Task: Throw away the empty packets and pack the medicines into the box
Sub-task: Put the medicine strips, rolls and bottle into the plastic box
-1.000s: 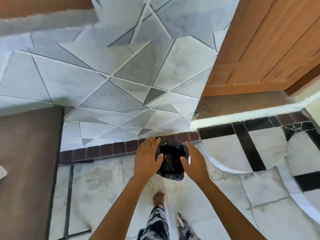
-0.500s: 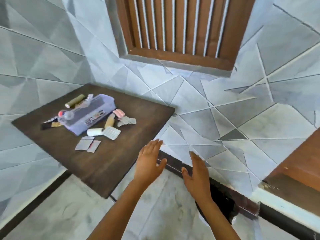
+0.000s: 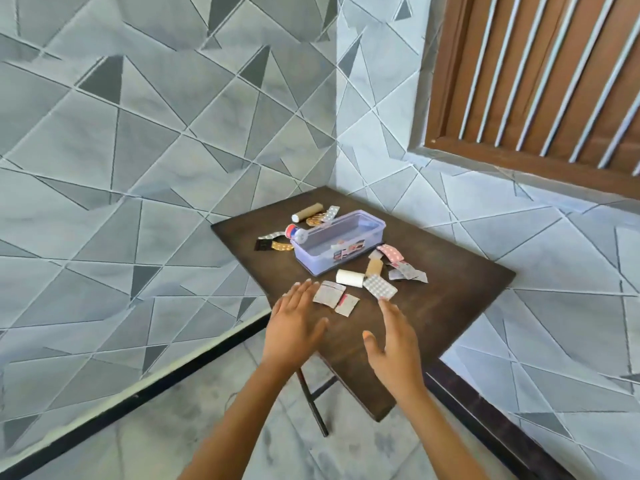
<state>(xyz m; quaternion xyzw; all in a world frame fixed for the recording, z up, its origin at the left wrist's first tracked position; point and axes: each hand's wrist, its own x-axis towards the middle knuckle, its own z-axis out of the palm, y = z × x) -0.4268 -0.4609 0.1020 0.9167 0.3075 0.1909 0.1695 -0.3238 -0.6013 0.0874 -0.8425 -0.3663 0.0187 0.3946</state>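
A clear lilac plastic box (image 3: 337,244) stands without a lid on the dark wooden table (image 3: 433,306). Around it lie blister strips and tubes: a white roll (image 3: 349,277), a silver blister strip (image 3: 380,287), two small flat packets (image 3: 329,293) near the front, a pink strip (image 3: 391,252), a brown tube (image 3: 307,212) and a small bottle (image 3: 298,233) behind the box. My left hand (image 3: 294,323) hovers open just before the flat packets. My right hand (image 3: 393,341) is open over the table's front part. Both hold nothing.
The table stands in a corner of grey tiled walls, with folding metal legs (image 3: 313,403) below. A brown barred window (image 3: 540,81) is at the upper right. Marble floor (image 3: 173,438) lies to the left and front.
A second ago both hands were at a black bag on the floor. The view has swung to the table, and both empty hands have come forward over its front edge.
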